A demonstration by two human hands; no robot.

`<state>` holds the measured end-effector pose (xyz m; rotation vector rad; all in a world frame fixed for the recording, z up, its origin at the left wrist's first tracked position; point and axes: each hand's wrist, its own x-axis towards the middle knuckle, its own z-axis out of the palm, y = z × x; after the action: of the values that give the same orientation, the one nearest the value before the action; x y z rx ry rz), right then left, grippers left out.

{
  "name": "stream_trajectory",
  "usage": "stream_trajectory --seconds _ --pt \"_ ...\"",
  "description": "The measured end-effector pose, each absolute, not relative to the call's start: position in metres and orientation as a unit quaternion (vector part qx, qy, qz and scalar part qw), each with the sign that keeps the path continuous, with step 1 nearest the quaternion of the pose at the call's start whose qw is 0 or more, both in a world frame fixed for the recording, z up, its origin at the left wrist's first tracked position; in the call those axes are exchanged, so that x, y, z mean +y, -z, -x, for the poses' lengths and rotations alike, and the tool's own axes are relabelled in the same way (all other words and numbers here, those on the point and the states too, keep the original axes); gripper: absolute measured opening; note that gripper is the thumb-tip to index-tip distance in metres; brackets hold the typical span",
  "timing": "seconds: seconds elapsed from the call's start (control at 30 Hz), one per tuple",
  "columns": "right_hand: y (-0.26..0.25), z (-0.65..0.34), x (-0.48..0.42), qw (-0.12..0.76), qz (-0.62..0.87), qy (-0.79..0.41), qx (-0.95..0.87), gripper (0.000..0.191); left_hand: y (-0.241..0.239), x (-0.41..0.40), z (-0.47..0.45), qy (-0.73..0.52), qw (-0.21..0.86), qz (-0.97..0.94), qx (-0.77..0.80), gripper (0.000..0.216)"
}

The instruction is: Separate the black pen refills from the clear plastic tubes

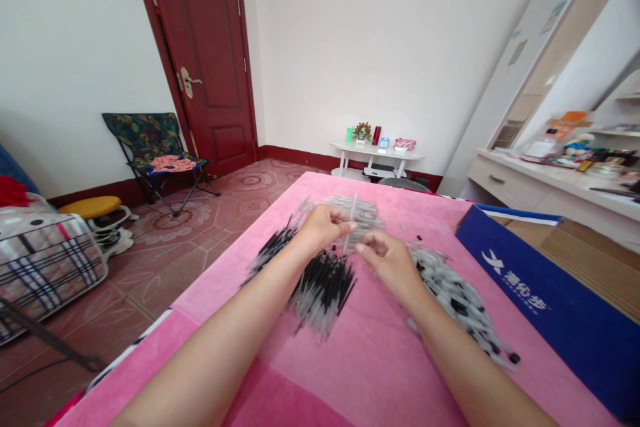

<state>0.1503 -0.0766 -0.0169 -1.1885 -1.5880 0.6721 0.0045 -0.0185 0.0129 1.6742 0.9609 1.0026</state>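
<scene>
My left hand [320, 225] is closed round a thin clear pen tube [349, 223] that stands nearly upright above the pink cloth [370, 360]. Just to its right, my right hand [387, 259] is pinched, its fingertips at the tube's lower part; what it pinches is too small to name. Under my hands lies a pile of black pen refills [323, 283]. Behind them sits a pile of clear tubes [367, 212]. A heap of small clear and black pen parts [457, 297] stretches along the right of my right forearm.
A blue cardboard box [540, 300] stands open at the cloth's right edge. On the left are a folding chair [153, 150], a yellow stool [90, 207] and a red door [205, 53]. A small white table [375, 150] stands by the far wall, a white desk [545, 180] at right.
</scene>
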Motion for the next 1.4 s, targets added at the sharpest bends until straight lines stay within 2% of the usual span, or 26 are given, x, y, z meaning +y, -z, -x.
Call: stream_trajectory --seconds 0.07,0.13,0.23,0.37,0.53,0.67,0.77,0.87,0.9,0.97,1.1,1.4 --pt "0.025 -0.142 -0.081 0.375 0.467 -0.224 -0.769 0.005 -0.014 -0.013 -0.001 -0.458 0.464 -0.644 0.400 0.029" --pt "0.030 -0.134 -0.087 0.274 0.436 -0.173 -0.840 0.015 -0.015 -0.010 0.000 -0.485 0.475 -0.621 0.392 0.029" --pt "0.031 -0.128 -0.093 0.185 0.421 -0.111 -0.881 0.020 -0.015 -0.010 0.000 -0.496 0.491 -0.606 0.381 0.029" --pt "0.028 -0.128 -0.095 0.141 0.409 -0.058 -0.900 0.017 -0.014 -0.012 -0.003 -0.494 0.513 -0.589 0.383 0.029" --pt "0.025 -0.131 -0.095 0.141 0.370 -0.057 -0.916 0.013 -0.013 -0.011 -0.003 -0.494 0.552 -0.546 0.392 0.028" --pt "0.016 -0.130 -0.097 0.203 0.351 -0.091 -0.910 0.007 -0.009 -0.005 0.001 -0.510 0.629 -0.464 0.360 0.025" --pt "0.004 -0.129 -0.101 0.357 0.367 -0.106 -0.852 0.006 -0.005 0.000 0.002 -0.511 0.735 -0.324 0.305 0.019" --pt "-0.010 -0.130 -0.106 0.541 0.406 -0.104 -0.729 0.025 -0.001 0.002 -0.002 -0.509 0.780 -0.236 0.275 0.007" --pt "-0.014 -0.131 -0.108 0.582 0.415 -0.098 -0.692 0.029 0.000 0.001 -0.004 -0.511 0.785 -0.223 0.270 0.002" --pt "-0.021 -0.135 -0.110 0.632 0.419 -0.079 -0.647 0.026 0.000 -0.002 -0.010 -0.514 0.797 -0.190 0.255 0.007" --pt "-0.031 -0.143 -0.113 0.675 0.411 -0.035 -0.612 0.012 -0.001 -0.011 -0.021 -0.510 0.815 -0.146 0.231 0.013" --pt "-0.031 -0.146 -0.110 0.655 0.429 0.018 -0.622 0.011 0.001 -0.020 -0.030 -0.499 0.842 -0.092 0.185 0.010"
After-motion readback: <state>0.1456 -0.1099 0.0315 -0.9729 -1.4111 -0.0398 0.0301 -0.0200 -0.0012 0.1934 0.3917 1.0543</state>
